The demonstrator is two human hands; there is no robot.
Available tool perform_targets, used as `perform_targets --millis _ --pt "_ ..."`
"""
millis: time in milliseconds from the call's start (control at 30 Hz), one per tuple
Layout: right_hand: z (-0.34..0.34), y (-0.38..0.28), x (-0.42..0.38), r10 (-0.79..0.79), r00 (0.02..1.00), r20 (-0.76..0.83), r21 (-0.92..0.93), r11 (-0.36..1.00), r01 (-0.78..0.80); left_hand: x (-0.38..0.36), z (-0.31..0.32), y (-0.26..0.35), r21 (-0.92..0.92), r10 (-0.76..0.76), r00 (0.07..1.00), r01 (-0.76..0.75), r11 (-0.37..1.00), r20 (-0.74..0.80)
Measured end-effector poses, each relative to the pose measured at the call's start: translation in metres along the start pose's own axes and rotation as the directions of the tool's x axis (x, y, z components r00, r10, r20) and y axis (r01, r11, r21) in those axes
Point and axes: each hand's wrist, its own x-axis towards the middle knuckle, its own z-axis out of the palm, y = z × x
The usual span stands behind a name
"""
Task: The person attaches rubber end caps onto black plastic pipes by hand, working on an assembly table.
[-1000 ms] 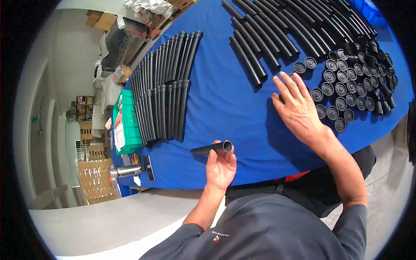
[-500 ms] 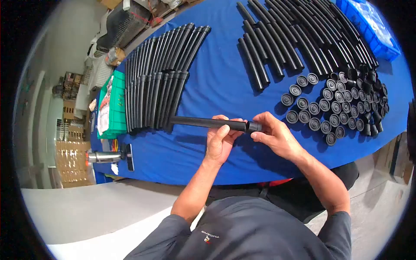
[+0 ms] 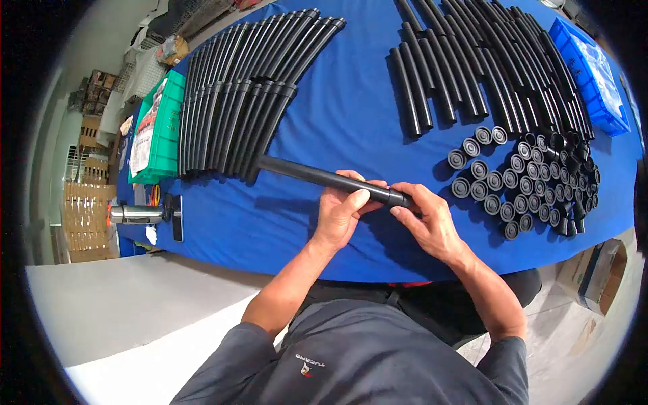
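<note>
A long black tube (image 3: 310, 173) slants across the middle of the blue table, its far end beside the capped tubes (image 3: 233, 128). My left hand (image 3: 343, 214) is closed round it near its right end, thumb on top. At that end sits a black cap (image 3: 399, 198), in line with the tube and touching it. My right hand (image 3: 432, 223) grips the cap between thumb and fingers, which hide part of it. Many loose round caps (image 3: 509, 179) lie to the right of my right hand.
Uncapped black tubes (image 3: 459, 74) lie at the back right, beside a blue crate (image 3: 617, 125). At the left stand a green crate (image 3: 173, 128), a metallic cylinder (image 3: 138, 214) and a phone (image 3: 177, 218). The blue tablecloth (image 3: 358, 88) runs beneath.
The cap has moved against the tube's end, closing the gap seen before. The view has shifted, and the tube now slants more. Both hands keep their hold.
</note>
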Motion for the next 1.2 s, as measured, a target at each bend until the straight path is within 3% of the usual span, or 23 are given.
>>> perform_targets --millis 100,300,533,633,733,800,867,933,1000,1067,1200 --pt "0.004 -0.007 -0.002 0.076 0.997 -0.009 0.055 0.996 -0.075 -0.002 0.003 0.001 -0.061 0.008 1.0 -0.008 0.998 0.009" --pt "0.004 -0.007 -0.001 -0.101 0.994 -0.03 -0.146 0.985 0.096 -0.001 0.003 -0.003 -0.028 0.021 0.999 -0.022 0.999 -0.03" --pt "0.007 -0.005 -0.002 -0.173 0.984 -0.039 -0.164 0.973 0.165 -0.001 -0.003 -0.001 -0.045 -0.029 0.999 0.027 0.999 -0.034" --pt "0.003 -0.004 -0.002 -0.115 0.993 0.006 -0.158 0.981 0.114 -0.001 0.0 0.002 -0.045 -0.035 0.999 0.034 0.998 -0.022" --pt "-0.008 -0.019 0.005 -0.022 1.0 0.021 -0.032 0.999 0.022 0.002 0.0 0.003 0.008 -0.03 1.0 0.03 1.0 -0.009" --pt "-0.011 -0.022 0.007 0.164 0.982 0.094 0.052 0.984 -0.17 0.002 0.001 0.003 0.052 -0.036 0.999 0.034 0.998 0.04" --pt "-0.006 -0.005 0.005 0.108 0.99 0.093 0.066 0.991 -0.114 0.003 -0.011 0.004 0.17 -0.034 0.995 0.018 0.985 0.094" --pt "-0.006 -0.007 0.001 -0.091 0.996 0.011 0.004 0.996 0.091 0.006 -0.016 0.019 0.103 -0.125 0.979 0.109 0.989 0.163" --pt "-0.011 -0.011 -0.002 0.003 0.999 0.048 0.006 1.0 -0.003 0.008 -0.017 0.032 -0.187 -0.014 0.98 0.052 0.981 0.199" --pt "-0.007 -0.007 -0.002 0.039 0.997 0.06 -0.025 0.999 -0.037 0.01 -0.052 0.035 -0.227 -0.048 0.992 0.075 0.971 0.12" --pt "0.004 0.003 -0.003 -0.07 0.997 0.015 -0.094 0.993 0.071 0.01 -0.071 0.027 -0.281 -0.048 0.985 0.094 0.955 0.166"
